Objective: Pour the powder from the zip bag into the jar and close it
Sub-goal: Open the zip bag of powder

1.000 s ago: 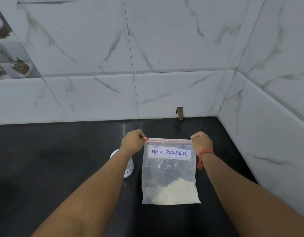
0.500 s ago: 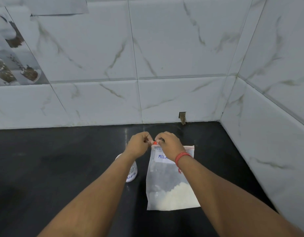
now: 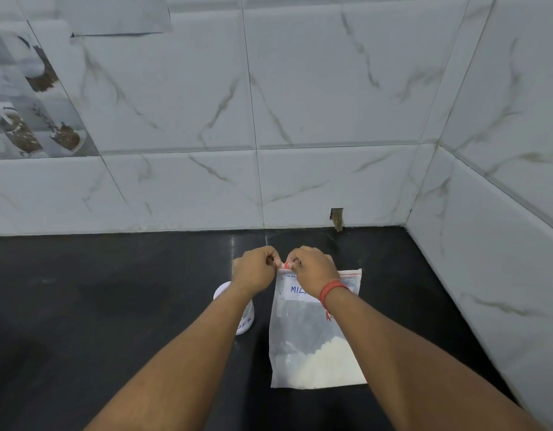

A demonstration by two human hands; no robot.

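Even, cool, fairly bright light; soft glare streaks on the black counter (image 3: 113,306) beyond the hands. Tile lines bow at the edges; slightly soft overall.

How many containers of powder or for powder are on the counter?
2: the zip bag lies on the black counter, both hands pinching its top left corner; the jar stands left of it, mostly hidden behind the left forearm.

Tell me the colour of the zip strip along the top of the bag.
Red, on the zip strip of the clear zip bag; seen in the head view.
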